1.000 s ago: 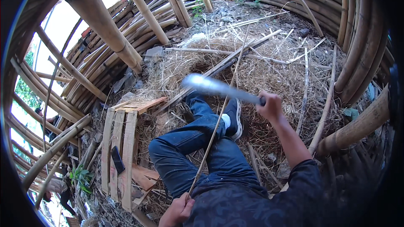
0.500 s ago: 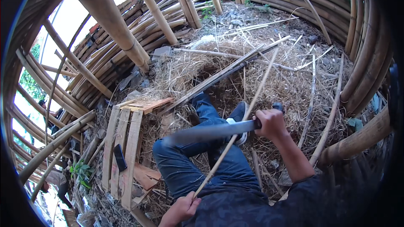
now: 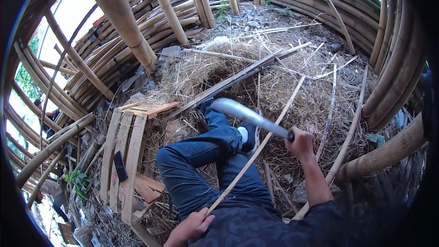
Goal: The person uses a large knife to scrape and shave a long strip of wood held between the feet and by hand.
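Observation:
Gripped by its dark handle, a machete (image 3: 240, 111) with a broad, curved steel blade is in my right hand (image 3: 301, 143). Its blade points left above my shoe and crosses a long bamboo strip (image 3: 256, 153); whether the two touch I cannot tell. My left hand (image 3: 195, 223) is closed round the near end of that strip, close to my waist. From there the strip slants up and away to the right, its far end over the shavings. My bent legs in blue jeans (image 3: 192, 155) lie beneath the strip and the blade.
A slatted wooden crate (image 3: 120, 155) with a dark phone (image 3: 120, 166) on it stands at the left. Pale shavings (image 3: 315, 110) cover the ground ahead, with loose strips across them. Thick bamboo poles (image 3: 123, 16) and bamboo stacks surround me. Another person (image 3: 58, 196) is at the far left.
The machete has moved away from me along the strip, its blade tip swinging forward. My right hand has shifted slightly right and lower. The strip's far end has dropped; my left hand keeps its grip.

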`<state>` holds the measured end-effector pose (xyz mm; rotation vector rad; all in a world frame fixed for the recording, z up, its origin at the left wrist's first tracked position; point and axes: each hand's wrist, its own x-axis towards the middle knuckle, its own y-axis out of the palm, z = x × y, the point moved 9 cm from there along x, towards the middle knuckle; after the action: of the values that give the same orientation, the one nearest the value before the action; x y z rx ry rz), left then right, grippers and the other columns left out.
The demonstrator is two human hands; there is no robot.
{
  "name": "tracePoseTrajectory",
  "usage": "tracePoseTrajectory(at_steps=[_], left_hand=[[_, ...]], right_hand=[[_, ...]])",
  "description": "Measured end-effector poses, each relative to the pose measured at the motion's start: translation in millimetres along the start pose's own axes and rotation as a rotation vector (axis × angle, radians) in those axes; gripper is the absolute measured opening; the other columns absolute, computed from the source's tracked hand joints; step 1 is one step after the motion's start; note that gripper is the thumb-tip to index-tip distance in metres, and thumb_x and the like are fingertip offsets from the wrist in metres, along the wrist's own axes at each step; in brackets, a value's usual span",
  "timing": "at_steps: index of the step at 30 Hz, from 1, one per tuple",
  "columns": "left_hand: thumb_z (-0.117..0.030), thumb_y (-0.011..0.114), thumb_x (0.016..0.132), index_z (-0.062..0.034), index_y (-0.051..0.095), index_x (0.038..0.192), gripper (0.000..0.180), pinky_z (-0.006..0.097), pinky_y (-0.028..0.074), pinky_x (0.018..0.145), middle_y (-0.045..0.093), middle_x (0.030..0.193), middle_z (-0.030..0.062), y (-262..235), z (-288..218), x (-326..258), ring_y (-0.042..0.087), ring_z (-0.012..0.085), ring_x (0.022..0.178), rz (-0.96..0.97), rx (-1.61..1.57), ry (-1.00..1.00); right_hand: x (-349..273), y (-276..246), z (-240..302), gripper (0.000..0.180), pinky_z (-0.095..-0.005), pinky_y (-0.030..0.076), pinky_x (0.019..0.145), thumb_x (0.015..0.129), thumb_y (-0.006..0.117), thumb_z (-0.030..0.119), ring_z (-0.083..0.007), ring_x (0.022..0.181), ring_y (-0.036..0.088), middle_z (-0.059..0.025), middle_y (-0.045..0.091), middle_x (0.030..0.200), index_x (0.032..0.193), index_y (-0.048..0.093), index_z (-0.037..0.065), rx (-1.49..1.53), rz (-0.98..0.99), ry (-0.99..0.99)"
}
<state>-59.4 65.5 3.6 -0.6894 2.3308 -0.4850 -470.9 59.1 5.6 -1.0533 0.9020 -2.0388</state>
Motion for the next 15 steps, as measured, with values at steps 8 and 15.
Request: tracePoseTrajectory(at_steps=[8,15], left_hand=[[-0.034,0.063,0.090,-0.0009,0.051,0.087,0.035,0.036,0.044,0.056,0.056,0.065,0.0143,11,14,-18,0.054,0.0266,0.058,0.076,-0.100,-0.001],[-0.028,0.060,0.091,0.0023,0.053,0.110,0.036,0.038,0.043,0.063,0.059,0.078,0.0188,0,-20,-7,0.055,0.0276,0.070,0.054,-0.067,-0.044]], right_hand=[[17,8,-80,0.016,-0.0450,0.051,0.062,0.067,0.068,0.014,-0.0348,0.068,0.064,-0.0164,0.065,0.071,0.079,0.063,0.005,-0.112,-0.143,0.284],[-3,1,-61,0.019,-0.0486,0.053,0.064,0.074,0.065,0.019,-0.0388,0.069,0.066,-0.0176,0.066,0.071,0.088,0.063,0.006,-0.150,-0.137,0.344]])
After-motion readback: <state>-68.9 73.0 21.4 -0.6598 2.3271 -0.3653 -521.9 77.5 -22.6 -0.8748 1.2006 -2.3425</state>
